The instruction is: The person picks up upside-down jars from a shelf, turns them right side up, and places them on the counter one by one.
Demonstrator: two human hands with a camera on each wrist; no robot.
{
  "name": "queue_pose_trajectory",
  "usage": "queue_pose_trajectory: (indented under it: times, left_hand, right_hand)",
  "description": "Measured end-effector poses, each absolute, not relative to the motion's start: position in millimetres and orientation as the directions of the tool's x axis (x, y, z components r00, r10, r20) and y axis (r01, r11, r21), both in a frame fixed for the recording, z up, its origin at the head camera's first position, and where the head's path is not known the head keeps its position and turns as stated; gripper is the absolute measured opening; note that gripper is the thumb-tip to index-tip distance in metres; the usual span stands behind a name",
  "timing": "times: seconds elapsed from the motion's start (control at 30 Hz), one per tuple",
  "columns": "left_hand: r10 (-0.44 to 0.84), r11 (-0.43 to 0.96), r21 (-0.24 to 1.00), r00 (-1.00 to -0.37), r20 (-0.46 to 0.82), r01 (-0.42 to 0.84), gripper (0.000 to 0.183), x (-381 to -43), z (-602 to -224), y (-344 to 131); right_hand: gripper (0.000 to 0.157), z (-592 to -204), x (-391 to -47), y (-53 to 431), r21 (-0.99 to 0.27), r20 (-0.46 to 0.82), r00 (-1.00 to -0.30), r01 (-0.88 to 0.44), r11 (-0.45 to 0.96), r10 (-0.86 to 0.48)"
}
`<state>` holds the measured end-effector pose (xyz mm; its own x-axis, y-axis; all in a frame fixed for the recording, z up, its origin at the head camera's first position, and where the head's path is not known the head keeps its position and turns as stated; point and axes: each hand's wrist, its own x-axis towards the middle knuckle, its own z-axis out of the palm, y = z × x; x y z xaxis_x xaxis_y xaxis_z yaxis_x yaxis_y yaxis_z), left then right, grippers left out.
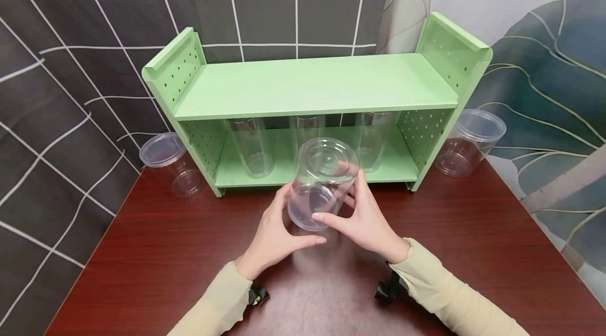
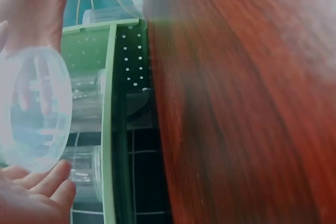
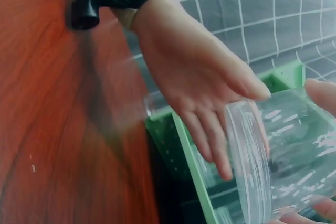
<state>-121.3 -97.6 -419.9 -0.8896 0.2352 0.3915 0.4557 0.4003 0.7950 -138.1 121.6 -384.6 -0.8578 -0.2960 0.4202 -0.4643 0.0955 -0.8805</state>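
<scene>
A clear plastic jar (image 1: 314,189) is held tilted in front of the shelf, its ringed round end facing up and its ridged rim (image 3: 249,161) lower down. My right hand (image 1: 366,217) grips it from the right, thumb on the near side and fingers behind. My left hand (image 1: 274,233) is at the left of the jar, fingers extended along its side near the rim and thumb spread apart from it. In the left wrist view, the left fingers (image 2: 52,184) are right at the jar's round end.
A green two-tier shelf (image 1: 307,86) stands at the back of the dark red table (image 1: 165,267). Several tall clear jars stand on its lower tier, such as the left one (image 1: 253,152). Lidded clear jars flank it, one left (image 1: 172,165), one right (image 1: 468,141).
</scene>
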Motion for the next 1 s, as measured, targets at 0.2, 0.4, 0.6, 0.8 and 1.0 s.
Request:
queue_pose_trajectory:
  times: [0.2, 0.4, 0.6, 0.8, 1.0]
  left_hand:
    - [0.218, 0.399, 0.77, -0.867, 0.448, 0.498, 0.121, -125, -418, -97]
    - [0.243, 0.38, 0.758, -0.848, 0.47, 0.529, 0.12, -127, -418, -101]
    - [0.236, 0.314, 0.77, -0.831, 0.504, 0.556, 0.109, -128, -415, -109]
    - [0.208, 0.236, 0.784, -0.817, 0.537, 0.575, 0.113, -130, -412, -119]
    - [0.128, 0.22, 0.795, -0.824, 0.552, 0.566, 0.105, -131, -408, -131]
  right_hand:
    - [0.093, -385, -133, 114, -0.887, 0.438, -0.837, -0.461, -0.009, -0.329]
    - [0.089, -387, -134, 116, -0.89, 0.441, -0.83, -0.453, -0.048, -0.342]
    - [0.083, -389, -135, 123, -0.88, 0.44, -0.827, -0.475, 0.015, -0.349]
    - [0.081, -391, -136, 130, -0.872, 0.433, -0.84, -0.483, 0.084, -0.327]
    - [0.074, -383, -139, 138, -0.853, 0.48, -0.83, -0.517, 0.069, -0.285]
